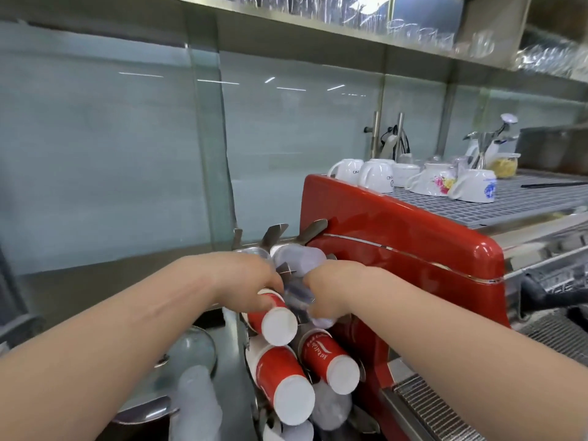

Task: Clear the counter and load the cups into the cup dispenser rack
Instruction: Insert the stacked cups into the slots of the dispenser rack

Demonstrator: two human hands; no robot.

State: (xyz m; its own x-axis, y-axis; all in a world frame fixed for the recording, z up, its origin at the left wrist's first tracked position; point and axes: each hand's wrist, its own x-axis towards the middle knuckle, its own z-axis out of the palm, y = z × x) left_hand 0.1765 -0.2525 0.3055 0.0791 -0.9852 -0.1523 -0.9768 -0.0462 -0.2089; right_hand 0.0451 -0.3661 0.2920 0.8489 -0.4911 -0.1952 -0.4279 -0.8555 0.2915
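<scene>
A metal cup dispenser rack [276, 234] stands left of a red espresso machine [413, 246]. Stacks of red-and-white paper cups [280, 326] [286, 383] [331, 361] poke out of its holes toward me, bottoms first. A stack of clear plastic cups [299, 257] sits in an upper hole. My left hand [251, 281] rests on the top red stack, fingers curled over it. My right hand [331, 291] grips a blurred clear plastic cup stack [297, 294] at the rack's middle hole. More clear cups [331, 409] show in a lower hole.
White ceramic mugs [375, 176] stand upside down on the machine's grated top. A glass lid [191, 348] and a frosted plastic stack [197, 402] lie at lower left. Glass panels form the back wall. A steel shelf with glassware [471, 43] hangs overhead.
</scene>
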